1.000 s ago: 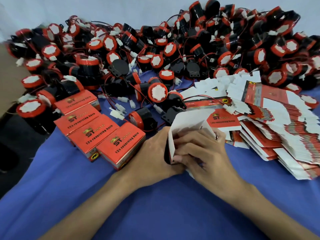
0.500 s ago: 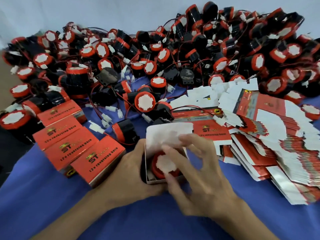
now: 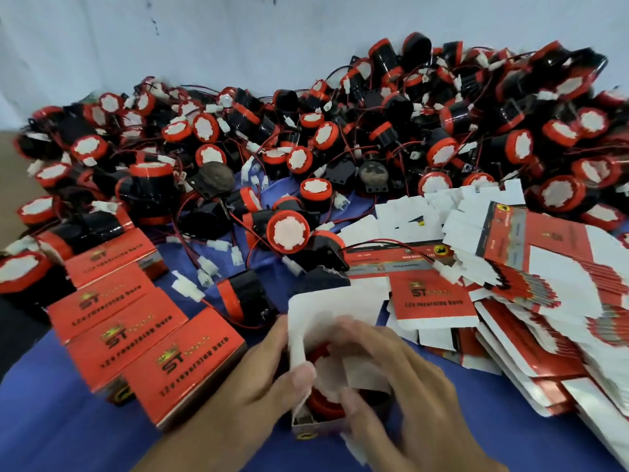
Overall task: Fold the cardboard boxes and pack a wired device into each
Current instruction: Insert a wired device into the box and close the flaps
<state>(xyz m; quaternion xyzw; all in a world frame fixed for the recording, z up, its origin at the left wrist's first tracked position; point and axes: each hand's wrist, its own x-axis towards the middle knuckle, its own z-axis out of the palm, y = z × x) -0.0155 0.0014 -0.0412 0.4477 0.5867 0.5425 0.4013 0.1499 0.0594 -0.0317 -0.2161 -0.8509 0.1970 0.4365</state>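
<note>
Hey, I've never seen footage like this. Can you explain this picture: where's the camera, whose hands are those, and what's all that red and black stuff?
There is no machine here. These are a person's two bare hands, filmed by a wide-angle camera worn on the head, looking forward and down. That is why the arms enter from the bottom edge.

The left hand grips an open box with a red-capped device sitting inside. The right hand is at the box's white flaps, but it is too blurred to tell its grip.

On the blue cloth, a row of closed boxes lies to the left. A fanned stack of flat boxes, not yet folded, lies to the right. Behind is a big pile of devices, black with red caps, thin wires and white plugs.
</note>
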